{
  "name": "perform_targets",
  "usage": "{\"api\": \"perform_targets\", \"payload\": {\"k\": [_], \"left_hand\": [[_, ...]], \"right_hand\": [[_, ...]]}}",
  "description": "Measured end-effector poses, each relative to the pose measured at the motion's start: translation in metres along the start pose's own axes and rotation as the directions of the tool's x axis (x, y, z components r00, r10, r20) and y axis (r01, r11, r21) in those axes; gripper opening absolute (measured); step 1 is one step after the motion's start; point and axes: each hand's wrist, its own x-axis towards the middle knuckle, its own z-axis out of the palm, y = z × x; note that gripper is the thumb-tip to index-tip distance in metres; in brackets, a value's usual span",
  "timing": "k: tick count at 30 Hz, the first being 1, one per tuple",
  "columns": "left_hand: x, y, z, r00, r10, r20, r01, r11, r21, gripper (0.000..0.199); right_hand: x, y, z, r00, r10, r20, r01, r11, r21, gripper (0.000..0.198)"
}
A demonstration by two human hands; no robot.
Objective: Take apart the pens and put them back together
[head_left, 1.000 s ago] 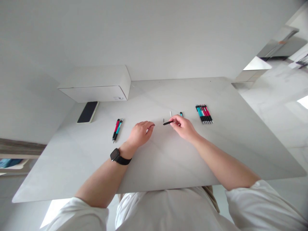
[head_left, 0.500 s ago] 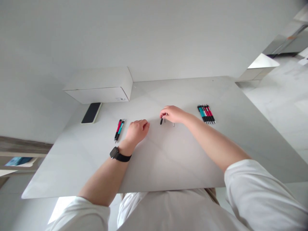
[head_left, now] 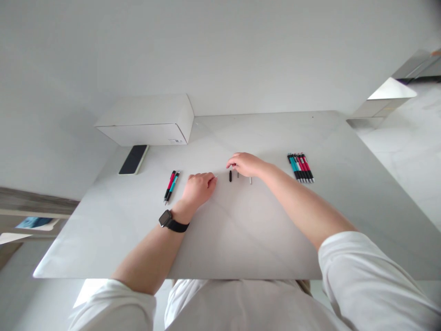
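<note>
My left hand point(head_left: 200, 187) rests on the table with its fingers curled closed. A thin pale tip sticks out by its thumb; the rest of that item is hidden in the fist. My right hand point(head_left: 245, 164) is above the tabletop, fingers bent and a little apart, with nothing visible between them. Just below its fingertips lies a black pen grip point(head_left: 230, 176). Beside the grip is a small dark metal piece point(head_left: 237, 174), and farther right a short silvery tube point(head_left: 251, 180), partly under the hand.
A red pen point(head_left: 170, 184) and a teal pen point(head_left: 172, 186) lie side by side left of my left hand. Several teal and red pens point(head_left: 301, 168) form a row at the right. A phone point(head_left: 133, 160) lies before a white box point(head_left: 144, 133) at the back left.
My right hand has let go of the black pen grip, which now lies on the table. The left hand stays closed in about the same place. The view has shifted slightly.
</note>
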Motion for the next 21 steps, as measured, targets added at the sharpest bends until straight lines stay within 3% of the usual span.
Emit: {"api": "perform_targets", "payload": {"k": [3,6,12,18,21], "left_hand": [[0.001,0.002,0.002,1.0,-0.015,0.001,0.015,0.999,0.035,0.029],[0.004,0.005,0.004,1.0,-0.029,0.001,0.029,0.997,0.073,0.029],[0.009,0.01,-0.001,0.998,-0.022,0.052,0.016,0.992,0.123,0.03],[0.03,0.001,-0.01,0.963,-0.088,0.253,0.074,0.995,0.067,0.033],[0.053,-0.003,-0.014,0.913,-0.107,0.394,0.115,0.993,0.005,0.031]], "right_hand": [[-0.024,-0.008,-0.002,0.997,0.008,-0.078,-0.006,1.0,0.019,0.03],[-0.057,-0.023,-0.003,0.997,0.014,-0.079,-0.012,1.0,0.021,0.032],[-0.123,-0.054,-0.003,0.993,-0.008,0.121,0.0,0.998,0.062,0.033],[-0.144,-0.057,0.012,0.987,-0.001,0.161,-0.011,0.997,0.072,0.033],[-0.143,-0.056,0.023,0.979,-0.03,0.2,0.022,0.999,0.04,0.035]]}}
